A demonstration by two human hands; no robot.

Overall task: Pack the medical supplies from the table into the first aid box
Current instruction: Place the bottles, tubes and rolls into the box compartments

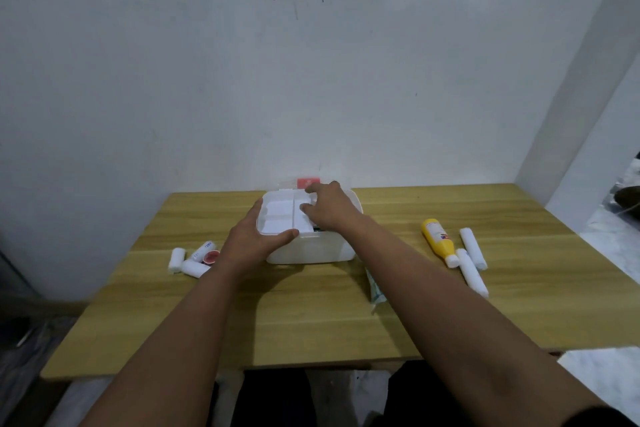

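Observation:
A white first aid box [311, 248] stands at the table's middle, its lid raised behind with a red patch [308, 181]. A white divided tray [280, 215] sits in the box's top. My left hand [252, 239] grips the tray's near left corner, thumb along its front rim. My right hand [327, 206] rests over the tray's right side, fingers curled on its far edge. Left of the box lie two white bandage rolls [176, 260], a small white tube [202, 250] and a red-capped pot [211, 256]. To the right lie a yellow bottle [438, 241] and two long white rolls [472, 248].
A clear packet [375, 288] lies on the wooden table [311, 322] just under my right forearm. A stained white wall rises close behind the box. The table's right edge meets a wall corner, with pale floor beyond.

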